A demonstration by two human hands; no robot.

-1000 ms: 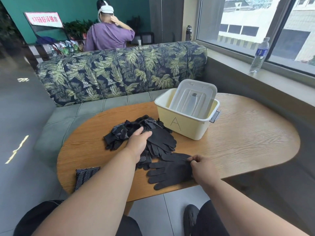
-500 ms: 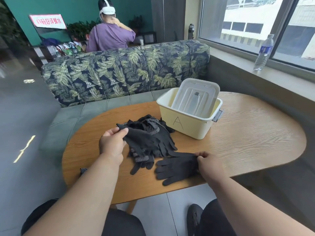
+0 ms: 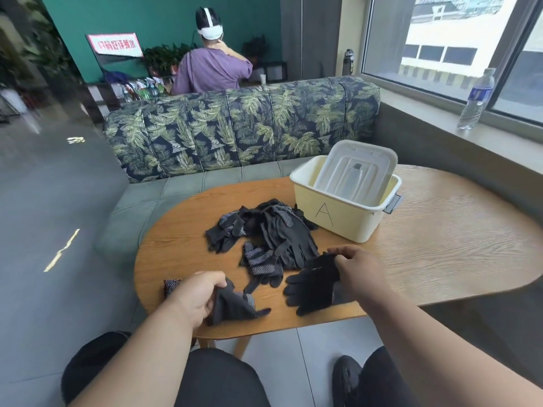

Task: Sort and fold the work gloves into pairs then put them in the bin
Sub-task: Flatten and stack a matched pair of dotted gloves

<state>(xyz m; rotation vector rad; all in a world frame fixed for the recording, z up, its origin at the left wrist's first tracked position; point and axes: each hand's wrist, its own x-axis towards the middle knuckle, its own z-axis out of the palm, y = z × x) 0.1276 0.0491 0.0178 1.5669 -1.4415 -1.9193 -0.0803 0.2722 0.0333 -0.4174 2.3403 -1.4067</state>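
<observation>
On the wooden table (image 3: 440, 245) near my edge, my left hand (image 3: 195, 298) has its fingers curled round a black glove (image 3: 235, 306), gripping it. My right hand (image 3: 358, 268) is pinching the cuff of another black glove (image 3: 311, 286) lying flat. The rest of the glove pile (image 3: 264, 230) sits between them and the yellow bin (image 3: 340, 212), lid (image 3: 355, 168) propped inside.

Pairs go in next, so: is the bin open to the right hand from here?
Probably yes. The bin sits just beyond the right hand with bare table between, but its lid leans inside, narrowing the opening.
</observation>
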